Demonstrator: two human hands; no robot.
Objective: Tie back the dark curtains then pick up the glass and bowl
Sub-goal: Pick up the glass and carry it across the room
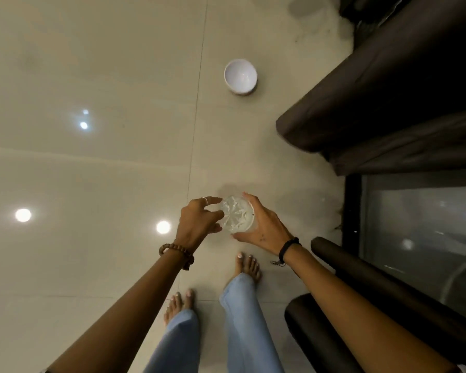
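While both arms reach forward and down, the glass [237, 214] sits between the two hands above the tiled floor [97, 76], seen from straight above so its cut star pattern shows. Right hand [261, 224]: fingers curled around the far and right side of the glass, gripping it. Left hand [198, 220]: fingers bent, their tips touching the glass's left rim. White bowl [240, 75]: upright on the floor, well apart from the glass and farther ahead. Dark curtains [382, 103]: gathered at right, beside a window [425, 238]. Two bare feet stand below.
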